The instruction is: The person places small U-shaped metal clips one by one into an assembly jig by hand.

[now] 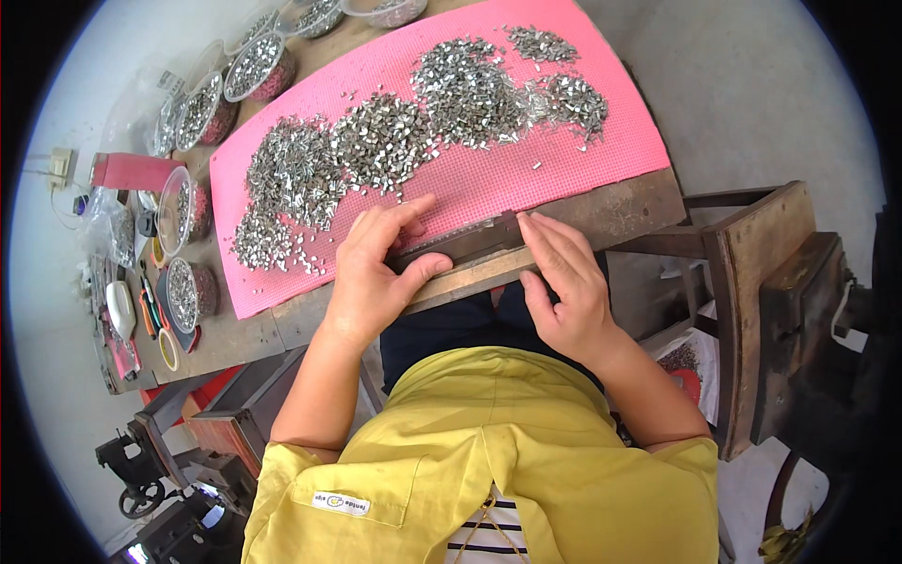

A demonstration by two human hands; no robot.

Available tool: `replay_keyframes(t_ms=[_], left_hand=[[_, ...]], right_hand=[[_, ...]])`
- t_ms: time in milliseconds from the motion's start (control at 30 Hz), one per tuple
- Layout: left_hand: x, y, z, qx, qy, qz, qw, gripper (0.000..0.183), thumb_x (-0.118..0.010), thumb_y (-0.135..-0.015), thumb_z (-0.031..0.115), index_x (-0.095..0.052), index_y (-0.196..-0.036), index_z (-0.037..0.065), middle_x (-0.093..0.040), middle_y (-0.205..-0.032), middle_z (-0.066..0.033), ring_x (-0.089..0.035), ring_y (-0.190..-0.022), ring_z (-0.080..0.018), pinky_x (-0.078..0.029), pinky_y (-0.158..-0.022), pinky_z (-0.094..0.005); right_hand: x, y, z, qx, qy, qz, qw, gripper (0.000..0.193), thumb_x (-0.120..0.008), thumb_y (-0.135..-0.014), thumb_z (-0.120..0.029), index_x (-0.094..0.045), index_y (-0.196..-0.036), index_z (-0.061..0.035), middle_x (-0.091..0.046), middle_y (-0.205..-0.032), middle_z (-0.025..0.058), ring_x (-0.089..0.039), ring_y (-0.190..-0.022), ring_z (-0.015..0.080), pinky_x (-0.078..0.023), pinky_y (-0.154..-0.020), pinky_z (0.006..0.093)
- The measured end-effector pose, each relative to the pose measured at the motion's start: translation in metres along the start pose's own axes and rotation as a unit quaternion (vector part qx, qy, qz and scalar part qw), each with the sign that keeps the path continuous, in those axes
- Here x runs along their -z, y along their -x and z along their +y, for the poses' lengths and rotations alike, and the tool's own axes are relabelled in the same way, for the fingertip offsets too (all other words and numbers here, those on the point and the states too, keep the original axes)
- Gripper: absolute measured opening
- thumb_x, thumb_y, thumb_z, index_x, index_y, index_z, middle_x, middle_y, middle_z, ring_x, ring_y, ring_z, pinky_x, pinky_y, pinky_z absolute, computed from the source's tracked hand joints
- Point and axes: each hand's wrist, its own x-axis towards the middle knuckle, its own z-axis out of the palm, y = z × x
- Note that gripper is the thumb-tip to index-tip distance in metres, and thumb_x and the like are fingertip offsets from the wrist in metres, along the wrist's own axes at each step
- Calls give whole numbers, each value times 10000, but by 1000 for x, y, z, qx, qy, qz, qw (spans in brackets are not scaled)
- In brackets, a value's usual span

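A long dark metal bar (474,242), seemingly a slotted jig, lies along the near edge of the table, partly on the pink mat. My left hand (371,268) grips its left end, with the thumb on the near side and the fingers reaching over the far side. At the right end, my right hand (571,291) holds the bar between its fingertips and a thumb set lower, by the wooden edge. Small silvery metal pieces (385,141) lie in several heaps on the pink textured mat (470,179), beyond both hands. Any small piece between my fingers is hidden.
Clear plastic tubs (258,68) of metal pieces line the table's left and far sides. Pliers (148,305), tape rolls (168,350) and a white bottle-like object (120,310) lie at the left. A wooden stand (761,226) with dark machinery is at the right.
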Motion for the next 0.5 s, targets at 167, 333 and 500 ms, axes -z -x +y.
replay_keyframes(t_ms=[167, 333, 500], left_hand=[[-7, 10, 5, -90, -52, 37, 994, 747, -903, -707, 140, -623, -1399, 107, -685, -942, -64, -608, -821, -242, -515, -733, -351], [-22, 21, 5, -119, -30, 82, 989, 767, -901, -679, 90, -617, -1392, 72, -707, -937, -85, -610, -784, -269, -510, -724, -353], [-23, 13, 7, -181, -104, 131, 969, 601, -878, -706, 88, -688, -1276, 83, -699, -918, -86, -627, -790, -280, -508, -718, -380]], right_hand=[[5, 1, 2, -2, -20, 36, 999, 518, -661, -768, 111, -676, -1272, -5, -721, -1204, 164, -694, -1125, 317, -521, -968, 402], [0, 6, 1, -13, -70, 84, 994, 456, -671, -754, 156, -709, -1171, -27, -752, -1127, 142, -730, -1039, 304, -550, -902, 380], [3, -13, -1, -33, -20, 90, 995, 385, -674, -787, 121, -713, -1134, -42, -753, -1049, 130, -727, -931, 298, -540, -855, 385]])
